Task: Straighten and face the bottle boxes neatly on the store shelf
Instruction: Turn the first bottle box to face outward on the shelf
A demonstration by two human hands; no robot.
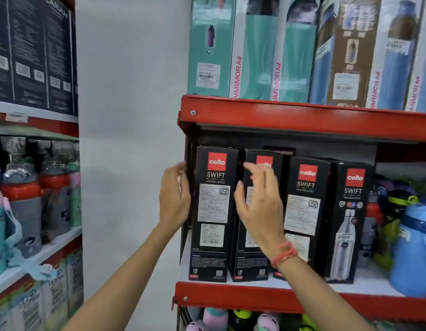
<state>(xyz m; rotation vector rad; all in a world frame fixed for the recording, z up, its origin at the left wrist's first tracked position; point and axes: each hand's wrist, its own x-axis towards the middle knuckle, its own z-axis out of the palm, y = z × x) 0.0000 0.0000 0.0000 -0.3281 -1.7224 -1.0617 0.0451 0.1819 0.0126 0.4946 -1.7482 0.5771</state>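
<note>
Middle red shelf (302,298): we count four black Cello Swift bottle boxes standing upright in a row at its left end, with the top of a fifth dark box (280,150) partly visible behind them.

- First box (213,211), leftmost: label side faces out, base at the shelf's front edge.
- Second box (252,256): just beside the first, largely covered by our right hand.
- Third box (305,206): label side out, set a little further back.
- Fourth box (348,220): shows a printed steel bottle on its face.

Hands, two. Our left hand (175,199) is at the outer left side of the first box, fingers spread and slightly curled; we cannot tell whether it touches the box. Our right hand (257,206) is raised in front of the second box, fingers wide apart, gripping nothing; one red band (285,254) is on its wrist.

Other stock: right of the boxes, loose bottles and one blue jug (415,249). Upper shelf: tall Varmora boxes (252,56), teal and blue; at least six are visible.
</note>
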